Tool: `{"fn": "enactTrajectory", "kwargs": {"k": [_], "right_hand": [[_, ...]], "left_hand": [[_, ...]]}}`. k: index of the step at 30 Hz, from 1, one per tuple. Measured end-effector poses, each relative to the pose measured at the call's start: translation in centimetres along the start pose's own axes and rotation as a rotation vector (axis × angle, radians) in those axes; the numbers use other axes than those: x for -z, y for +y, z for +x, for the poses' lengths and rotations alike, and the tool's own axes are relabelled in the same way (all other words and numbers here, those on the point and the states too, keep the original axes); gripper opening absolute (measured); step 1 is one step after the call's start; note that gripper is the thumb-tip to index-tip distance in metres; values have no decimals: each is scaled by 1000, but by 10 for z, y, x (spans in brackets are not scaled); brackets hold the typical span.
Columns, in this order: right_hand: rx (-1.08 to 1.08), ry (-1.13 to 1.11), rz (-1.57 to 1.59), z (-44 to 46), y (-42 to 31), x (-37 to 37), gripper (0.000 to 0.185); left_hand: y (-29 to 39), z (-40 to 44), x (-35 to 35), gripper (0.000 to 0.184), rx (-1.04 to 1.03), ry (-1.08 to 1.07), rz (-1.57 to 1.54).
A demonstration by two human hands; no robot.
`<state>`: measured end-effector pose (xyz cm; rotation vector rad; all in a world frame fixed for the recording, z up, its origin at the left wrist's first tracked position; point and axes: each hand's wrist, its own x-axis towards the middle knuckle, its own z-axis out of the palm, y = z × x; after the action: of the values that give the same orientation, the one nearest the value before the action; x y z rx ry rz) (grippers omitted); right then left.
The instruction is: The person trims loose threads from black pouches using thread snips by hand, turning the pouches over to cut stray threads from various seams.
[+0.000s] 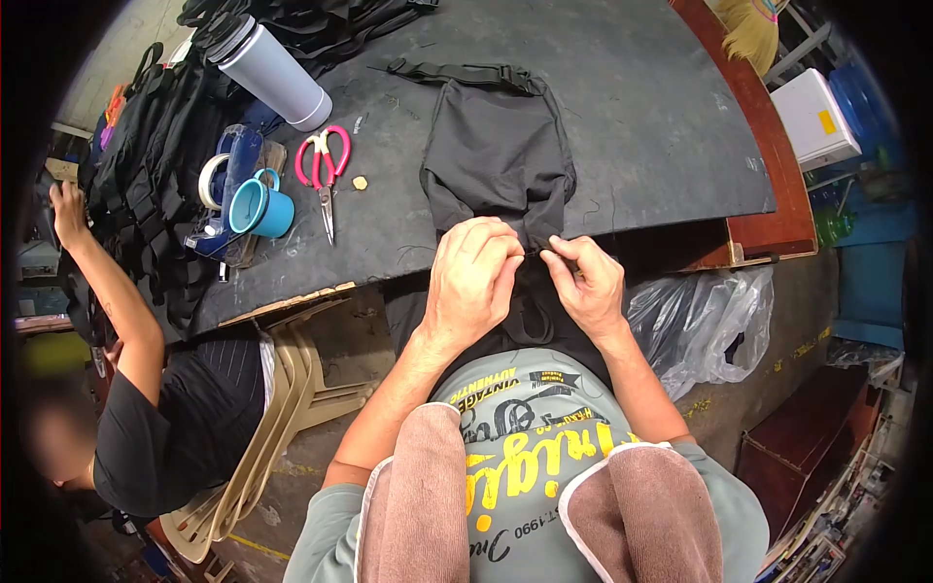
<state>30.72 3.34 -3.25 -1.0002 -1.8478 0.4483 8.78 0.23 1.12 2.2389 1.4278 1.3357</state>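
Note:
A black fabric bag point(496, 146) lies on the dark table with its near end at the table's front edge. Across its far end runs a black strap with a buckle point(510, 78). My left hand point(471, 277) is closed on the near end of the bag, thumb against bent fingers. Close beside it, my right hand point(588, 282) pinches the same edge between thumb and forefinger. The exact bit of fabric or thread between the fingertips is too small to make out. A dark strap loop point(533, 321) hangs below, between my hands.
Pink-handled scissors point(326, 175), a turquoise mug point(262, 209), a tape dispenser point(219, 194) and a grey tumbler point(277, 83) stand left of the bag. Black bags and straps point(146, 185) are piled farther left, where a co-worker point(185, 418) sits. A plastic bag point(705, 325) hangs at right.

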Motion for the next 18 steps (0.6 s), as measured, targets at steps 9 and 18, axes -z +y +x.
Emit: {"fn": "enactTrajectory", "kwargs": {"k": [9, 18], "right_hand": [[-97, 105, 79, 2, 7, 15, 34], [114, -97, 46, 32, -40, 8, 35]], "left_hand": [[-1, -28, 24, 4, 282, 414, -268], [3, -56, 24, 3, 511, 499, -618]]}}
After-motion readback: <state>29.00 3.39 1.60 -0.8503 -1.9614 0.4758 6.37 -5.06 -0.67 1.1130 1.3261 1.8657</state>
